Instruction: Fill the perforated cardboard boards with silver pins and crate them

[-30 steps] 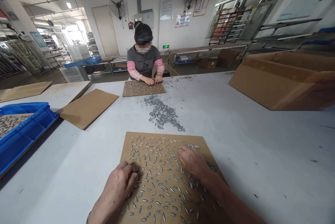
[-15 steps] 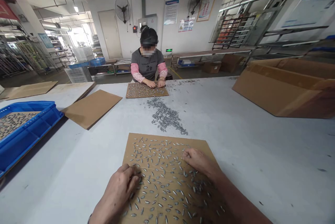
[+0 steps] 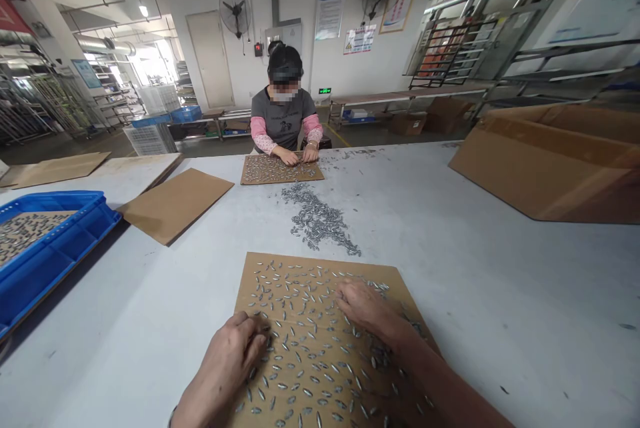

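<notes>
A brown cardboard sheet (image 3: 320,325) lies in front of me, covered with many small, silvery, spindle-shaped metal pieces (image 3: 307,391) spread apart. My left hand (image 3: 227,361) rests at the sheet's left edge, fingers curled together beside some pieces; what its fingertips hold, if anything, is hidden. Over the upper right part of the sheet is my right hand (image 3: 365,308), its fingers bent down and closed at the pieces, fingertips out of sight. Denser pieces lie beneath the right wrist. Beyond the sheet, a loose heap of the same pieces (image 3: 320,218) lies on the white table (image 3: 430,268).
Across the table a person (image 3: 284,115) has both hands on another piece-covered cardboard sheet (image 3: 265,171). A blue crate (image 3: 75,235) with pieces stands at the left, near a bare cardboard sheet (image 3: 177,205). A large cardboard box (image 3: 545,175) sits at the right.
My right hand has moved slightly left and up over the sheet, uncovering pieces at the sheet's upper right. My left hand has stayed in place. The view has shifted slightly.
</notes>
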### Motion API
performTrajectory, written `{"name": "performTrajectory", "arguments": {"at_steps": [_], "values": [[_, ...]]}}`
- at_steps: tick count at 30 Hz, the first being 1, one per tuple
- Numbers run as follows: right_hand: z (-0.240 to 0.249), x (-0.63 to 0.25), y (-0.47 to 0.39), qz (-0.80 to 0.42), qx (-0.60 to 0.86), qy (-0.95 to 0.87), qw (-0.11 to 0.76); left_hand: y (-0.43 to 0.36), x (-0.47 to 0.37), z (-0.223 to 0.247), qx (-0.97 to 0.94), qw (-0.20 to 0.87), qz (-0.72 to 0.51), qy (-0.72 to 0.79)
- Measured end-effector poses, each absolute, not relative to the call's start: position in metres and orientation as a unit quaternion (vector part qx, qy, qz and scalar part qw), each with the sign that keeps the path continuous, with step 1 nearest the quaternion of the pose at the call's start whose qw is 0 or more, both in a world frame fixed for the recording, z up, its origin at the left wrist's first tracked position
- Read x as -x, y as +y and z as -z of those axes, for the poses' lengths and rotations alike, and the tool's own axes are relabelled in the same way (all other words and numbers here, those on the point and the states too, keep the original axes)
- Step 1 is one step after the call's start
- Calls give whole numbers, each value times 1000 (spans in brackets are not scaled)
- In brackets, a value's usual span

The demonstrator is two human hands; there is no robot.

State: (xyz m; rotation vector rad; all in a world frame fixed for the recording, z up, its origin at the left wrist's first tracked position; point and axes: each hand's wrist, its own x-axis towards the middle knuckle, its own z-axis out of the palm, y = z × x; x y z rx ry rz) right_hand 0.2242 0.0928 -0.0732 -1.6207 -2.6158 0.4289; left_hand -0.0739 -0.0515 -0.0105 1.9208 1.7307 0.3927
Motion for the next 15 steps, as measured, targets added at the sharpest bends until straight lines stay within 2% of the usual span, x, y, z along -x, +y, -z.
{"name": "performTrajectory", "arguments": {"at_steps": [6, 15], "values": [[68, -252, 101, -181, 578, -787, 116, -54, 78, 10, -706, 265, -150, 639], [83, -265, 64, -151, 542, -818, 118, -52, 77, 16, -716, 268, -147, 628]]}}
